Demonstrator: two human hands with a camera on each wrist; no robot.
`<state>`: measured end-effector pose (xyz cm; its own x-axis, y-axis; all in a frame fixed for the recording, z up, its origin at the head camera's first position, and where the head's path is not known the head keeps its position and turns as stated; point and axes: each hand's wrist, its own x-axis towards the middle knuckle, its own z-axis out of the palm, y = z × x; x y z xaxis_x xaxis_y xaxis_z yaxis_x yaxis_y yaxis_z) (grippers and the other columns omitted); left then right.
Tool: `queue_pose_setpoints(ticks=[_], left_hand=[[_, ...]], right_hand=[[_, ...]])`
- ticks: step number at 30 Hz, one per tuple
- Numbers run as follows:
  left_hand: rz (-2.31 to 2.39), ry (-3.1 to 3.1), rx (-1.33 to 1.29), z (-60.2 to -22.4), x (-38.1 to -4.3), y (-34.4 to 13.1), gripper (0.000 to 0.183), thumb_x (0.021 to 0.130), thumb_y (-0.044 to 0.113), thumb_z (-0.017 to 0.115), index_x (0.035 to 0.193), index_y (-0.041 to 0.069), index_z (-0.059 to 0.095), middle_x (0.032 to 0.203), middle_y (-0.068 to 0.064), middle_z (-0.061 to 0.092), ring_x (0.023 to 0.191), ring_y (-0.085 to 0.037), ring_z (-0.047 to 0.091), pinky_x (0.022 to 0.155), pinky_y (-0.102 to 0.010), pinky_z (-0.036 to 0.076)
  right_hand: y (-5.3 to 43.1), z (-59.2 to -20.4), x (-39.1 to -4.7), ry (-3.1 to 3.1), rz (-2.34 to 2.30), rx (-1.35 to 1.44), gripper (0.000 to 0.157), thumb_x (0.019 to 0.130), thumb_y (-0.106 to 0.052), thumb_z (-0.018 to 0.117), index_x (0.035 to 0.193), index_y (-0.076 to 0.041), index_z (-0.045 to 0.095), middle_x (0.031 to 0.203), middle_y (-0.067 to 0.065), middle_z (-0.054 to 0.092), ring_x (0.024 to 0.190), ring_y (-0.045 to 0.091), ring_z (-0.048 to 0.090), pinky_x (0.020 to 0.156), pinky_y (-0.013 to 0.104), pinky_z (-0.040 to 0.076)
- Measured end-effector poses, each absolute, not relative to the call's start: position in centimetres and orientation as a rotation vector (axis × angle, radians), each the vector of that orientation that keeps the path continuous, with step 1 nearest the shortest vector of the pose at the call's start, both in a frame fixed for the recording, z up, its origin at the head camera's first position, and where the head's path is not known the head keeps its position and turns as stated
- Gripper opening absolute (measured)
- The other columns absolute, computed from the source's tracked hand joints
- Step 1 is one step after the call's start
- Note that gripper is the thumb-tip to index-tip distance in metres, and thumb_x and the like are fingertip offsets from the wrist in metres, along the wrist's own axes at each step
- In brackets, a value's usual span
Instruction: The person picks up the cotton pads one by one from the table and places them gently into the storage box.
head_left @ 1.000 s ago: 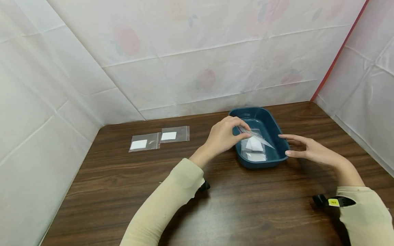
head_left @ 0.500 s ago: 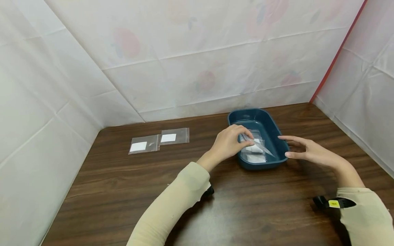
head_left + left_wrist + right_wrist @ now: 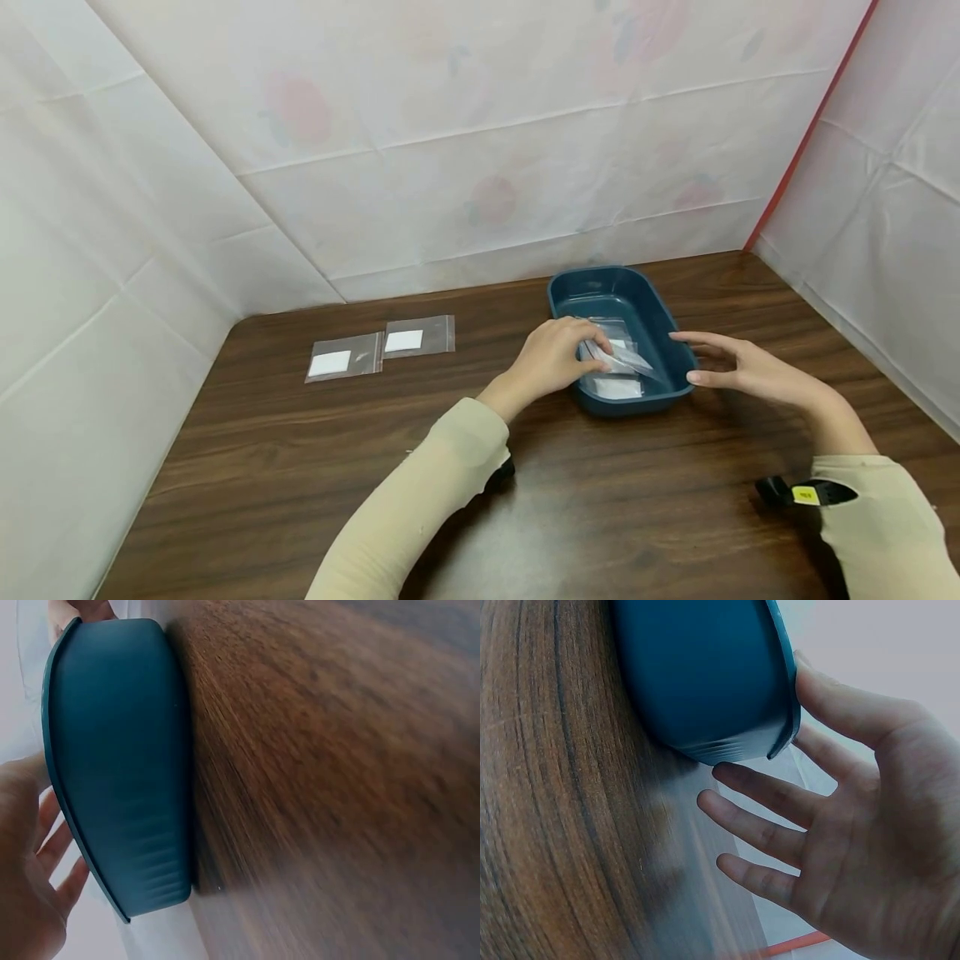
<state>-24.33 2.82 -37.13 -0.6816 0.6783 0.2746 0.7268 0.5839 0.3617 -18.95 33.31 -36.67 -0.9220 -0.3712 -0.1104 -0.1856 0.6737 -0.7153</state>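
- Two pale sleeves [image 3: 420, 492] reach in over the near edge of the brown, wood-grained surface [image 3: 300, 500]. At the right cuff sits a black mount [image 3: 772, 492] with a yellow label [image 3: 806, 495].
- The right hand [image 3: 750, 371] has its fingers extended and spread, thumb and forefinger at the tray's right rim by its near right corner.
- The tray [image 3: 618, 407], dark blue with rounded corners, stands flat on the surface toward the far right corner, its long sides running near to far.
- The left hand [image 3: 553, 354] reaches over the tray's left rim and pinches a clear bag between thumb and fingers.
- That held bag [image 3: 633, 362] is tilted inside the tray, over other bags; contact with them cannot be told.
- Those lower bags [image 3: 618, 388] lie in the tray's near half with white pieces in them; their exact count is hidden.
- Two loose bags [image 3: 344, 358] lie flat side by side toward the surface's far left corner, the right one slightly farther back, each with a white square.
- Behind the far edge hangs a white sheet [image 3: 420, 192] with faint red prints.
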Motion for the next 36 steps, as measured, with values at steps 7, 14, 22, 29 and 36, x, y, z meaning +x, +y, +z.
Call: queue_pose_setpoints(ticks=[7,14,22,29,36], left_hand=[[-0.690,-2.663,-1.324,-37.2,-24.6,2.4,0.027,0.086,0.040,0.076,0.109,0.027,0.075,0.118,0.012,0.067,0.119,-0.007,0.056,0.101,-0.024,0.040],[-0.725,-2.650,-1.322,-37.0,-24.3,1.7,0.025,0.089,0.037,0.074,0.110,0.026,0.075,0.120,0.011,0.067,0.120,-0.008,0.055,0.101,-0.024,0.041],[-0.878,-2.620,-1.319,-36.3,-24.4,0.7,0.024,0.094,0.036,0.068,0.114,0.024,0.073,0.120,0.011,0.066,0.121,-0.008,0.054,0.103,-0.024,0.039],[-0.945,-2.596,-1.296,-35.6,-23.9,-0.9,0.022,0.094,0.030,0.070,0.115,0.023,0.073,0.117,0.008,0.067,0.112,-0.014,0.059,0.091,-0.026,0.046],[-0.949,-2.602,-1.238,-35.5,-23.9,-2.8,0.021,0.093,0.030,0.072,0.113,0.024,0.073,0.114,0.012,0.066,0.109,-0.008,0.058,0.091,-0.027,0.047]], right_hand=[[33.4,-36.7,-19.1,2.648,-1.102,-0.448,0.063,0.097,-0.030,0.065,0.152,-0.014,0.038,0.154,0.024,0.034,0.136,0.051,0.033,0.097,0.071,0.034],[33.4,-36.8,-19.0,2.642,-1.076,-0.434,0.064,0.097,-0.033,0.065,0.153,-0.015,0.038,0.154,0.026,0.031,0.136,0.052,0.033,0.096,0.073,0.034],[33.6,-36.7,-19.1,2.652,-1.089,-0.446,0.063,0.098,-0.030,0.065,0.153,-0.014,0.038,0.154,0.026,0.032,0.135,0.052,0.034,0.096,0.073,0.034],[33.6,-36.9,-19.1,2.635,-1.109,-0.453,0.063,0.098,-0.030,0.065,0.153,-0.015,0.037,0.155,0.025,0.031,0.136,0.052,0.032,0.097,0.072,0.033],[33.5,-36.8,-19.1,2.640,-1.093,-0.456,0.063,0.098,-0.030,0.064,0.153,-0.014,0.037,0.155,0.025,0.031,0.136,0.053,0.032,0.097,0.074,0.032]])
